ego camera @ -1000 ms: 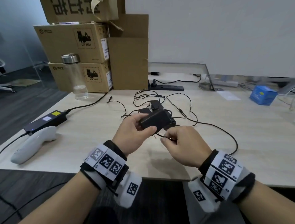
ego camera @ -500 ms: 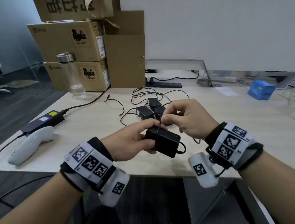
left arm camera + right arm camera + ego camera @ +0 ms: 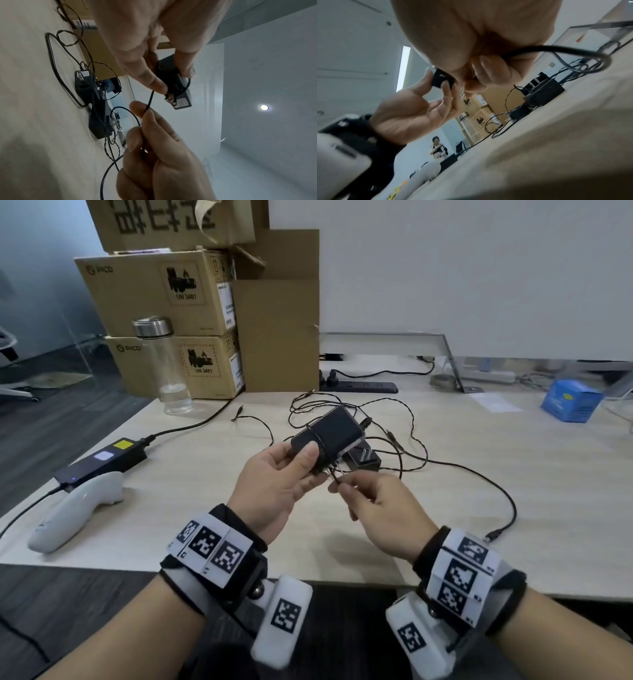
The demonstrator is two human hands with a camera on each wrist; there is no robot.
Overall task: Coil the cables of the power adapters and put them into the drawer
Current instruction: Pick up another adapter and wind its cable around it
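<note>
A: Right hand (image 3: 373,508) has swung from above the adapter (image 3: 329,436) back under it, and a strand now crosses its body: one wrap on, plenty of cable (image 3: 479,477) loose.

B: And the grips?

A: Left hand (image 3: 277,484) clamps the adapter, just above the right, whose fingertips (image 3: 137,108) pinch the cable. No drawer in view.

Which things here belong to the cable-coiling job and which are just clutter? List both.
Job: held power adapter, its cable, left hand, right hand, adapters on the desk.
Clutter: glass bottle, cardboard boxes, white controller, blue box, power strip.
</note>
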